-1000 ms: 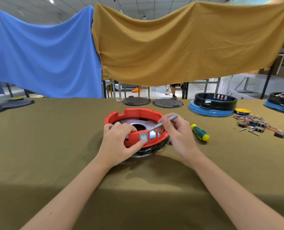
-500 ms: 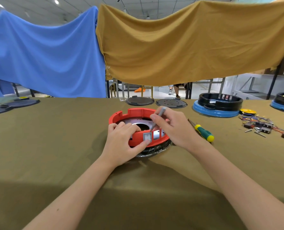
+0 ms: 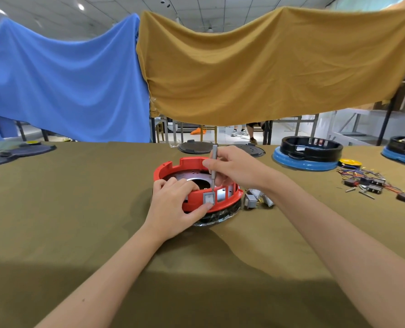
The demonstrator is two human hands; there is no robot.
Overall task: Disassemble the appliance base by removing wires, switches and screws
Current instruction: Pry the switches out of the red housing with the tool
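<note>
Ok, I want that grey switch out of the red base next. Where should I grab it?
Pinch the switch by its square face edges, coming from the near outer side: it sits flush in the red base wall facing you. The left hand thumb already touches its lower edge.

The appliance base (image 3: 198, 185) sits at the middle of the desk (image 3: 78, 221). The left hand (image 3: 173, 204) rests on its rim at 8 o'clock; the right hand (image 3: 234, 169) is over its 2 o'clock edge, with a slim tool (image 3: 213, 165) standing upright inside the near wall, just behind a switch (image 3: 209, 198). Loose parts (image 3: 256, 200) lie just beside the base at 3 o'clock. Wires and switches (image 3: 372, 183) lie well apart at 3 o'clock; a second base (image 3: 308, 153) at 2 o'clock; two discs (image 3: 196, 147) at 12 o'clock.
</note>
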